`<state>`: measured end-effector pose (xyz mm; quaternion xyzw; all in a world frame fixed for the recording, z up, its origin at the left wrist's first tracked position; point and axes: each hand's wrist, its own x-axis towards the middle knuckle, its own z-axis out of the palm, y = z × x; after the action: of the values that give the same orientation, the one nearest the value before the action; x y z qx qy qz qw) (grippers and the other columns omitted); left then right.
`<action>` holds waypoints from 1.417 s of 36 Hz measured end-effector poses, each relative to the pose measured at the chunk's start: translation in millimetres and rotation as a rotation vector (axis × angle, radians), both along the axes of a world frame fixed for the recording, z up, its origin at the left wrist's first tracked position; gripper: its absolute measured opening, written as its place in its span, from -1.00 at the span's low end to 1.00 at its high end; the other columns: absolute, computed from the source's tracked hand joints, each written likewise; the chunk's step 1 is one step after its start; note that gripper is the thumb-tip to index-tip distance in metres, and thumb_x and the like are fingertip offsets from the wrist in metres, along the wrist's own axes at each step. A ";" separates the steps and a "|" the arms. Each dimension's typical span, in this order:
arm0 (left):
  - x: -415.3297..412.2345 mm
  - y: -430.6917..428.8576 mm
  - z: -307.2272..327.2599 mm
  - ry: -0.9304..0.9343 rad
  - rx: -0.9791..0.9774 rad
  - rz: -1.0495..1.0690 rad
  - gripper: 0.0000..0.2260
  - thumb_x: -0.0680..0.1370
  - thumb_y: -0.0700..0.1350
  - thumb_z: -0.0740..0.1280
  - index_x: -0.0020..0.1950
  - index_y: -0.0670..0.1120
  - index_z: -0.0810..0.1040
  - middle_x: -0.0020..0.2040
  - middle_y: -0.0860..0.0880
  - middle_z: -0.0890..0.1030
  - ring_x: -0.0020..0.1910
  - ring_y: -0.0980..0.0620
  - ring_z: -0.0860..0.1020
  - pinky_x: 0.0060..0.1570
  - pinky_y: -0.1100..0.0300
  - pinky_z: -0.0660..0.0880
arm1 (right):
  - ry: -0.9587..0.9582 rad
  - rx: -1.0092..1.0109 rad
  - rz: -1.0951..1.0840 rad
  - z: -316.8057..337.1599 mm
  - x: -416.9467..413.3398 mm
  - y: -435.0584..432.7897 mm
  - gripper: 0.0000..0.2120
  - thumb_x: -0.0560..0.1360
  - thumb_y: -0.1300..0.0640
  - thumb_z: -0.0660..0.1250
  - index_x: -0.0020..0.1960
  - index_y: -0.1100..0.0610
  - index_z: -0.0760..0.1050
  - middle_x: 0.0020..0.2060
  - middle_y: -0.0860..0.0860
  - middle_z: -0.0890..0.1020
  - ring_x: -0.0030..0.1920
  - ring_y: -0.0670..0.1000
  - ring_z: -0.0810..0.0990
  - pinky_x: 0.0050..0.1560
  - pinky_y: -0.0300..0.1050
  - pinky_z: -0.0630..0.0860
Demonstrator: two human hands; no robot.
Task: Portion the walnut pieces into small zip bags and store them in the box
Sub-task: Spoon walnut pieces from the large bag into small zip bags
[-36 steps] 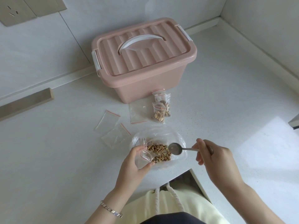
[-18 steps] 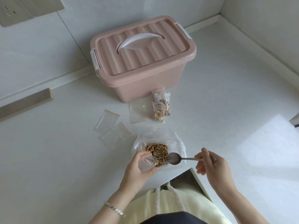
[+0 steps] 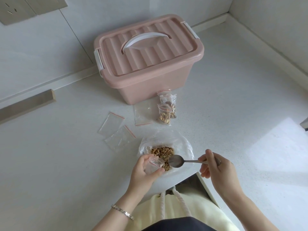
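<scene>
Walnut pieces [image 3: 162, 152] lie in a large clear plastic bag [image 3: 181, 144] spread open on the white counter near its front edge. My left hand [image 3: 143, 174] holds a small empty zip bag [image 3: 154, 164] with its mouth open beside the walnuts. My right hand [image 3: 216, 167] grips a metal spoon [image 3: 176, 161]; its empty bowl hovers at the edge of the walnut pile, next to the small bag. Two filled small zip bags [image 3: 166, 109] lean against the pink lidded box [image 3: 146, 64] behind. Three empty zip bags [image 3: 116, 130] lie flat to the left.
The pink box has a white handle and its lid is closed. The counter's inner corner edge [image 3: 198, 177] sits just under my hands. A wall runs behind and to the right. A wooden strip [image 3: 26, 105] lies at far left.
The spoon has pulled back toward me and slightly left, down to the near edge of the walnuts. My left hand keeps holding the small bag open in about the same spot.
</scene>
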<state>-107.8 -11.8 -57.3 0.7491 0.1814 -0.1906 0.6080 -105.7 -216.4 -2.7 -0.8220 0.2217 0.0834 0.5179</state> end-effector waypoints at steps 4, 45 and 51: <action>0.7 -5.8 3.5 -0.003 -0.060 0.026 -0.64 0.39 -0.29 0.46 0.04 0.04 0.44 0.11 0.10 0.57 -0.02 0.30 0.53 -0.34 0.54 0.42 | 0.013 -0.074 0.066 -3.2 0.2 2.4 -0.67 0.57 0.04 0.14 -0.29 0.07 0.54 -0.52 0.03 0.57 -0.53 -0.14 0.49 -0.37 -0.27 0.47; -0.6 -0.7 2.7 -0.010 0.022 -0.052 -0.60 0.35 -0.13 0.50 0.09 0.14 0.46 0.18 0.15 0.53 0.20 -0.04 0.49 0.29 0.04 0.39 | 0.254 0.456 -0.308 -37.9 -5.7 -4.6 -0.62 0.60 0.05 0.09 -0.17 0.29 0.52 -0.49 0.14 0.56 -0.46 0.06 0.56 -0.43 -0.22 0.54; 3.8 7.4 15.9 -0.153 0.157 -0.143 -0.62 0.36 -0.12 0.50 0.07 0.16 0.45 0.10 0.28 0.52 0.12 0.49 0.38 -0.01 0.68 0.22 | 0.172 0.430 -0.292 -19.1 3.4 -20.6 -0.60 0.61 0.03 0.07 -0.16 0.28 0.52 -0.48 0.13 0.54 -0.48 0.05 0.53 -0.44 -0.21 0.49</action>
<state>-104.0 -4.4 -41.4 0.8176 0.0950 -0.1609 0.5446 -102.3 -237.0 -21.8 -0.6424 0.3585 0.1226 0.6662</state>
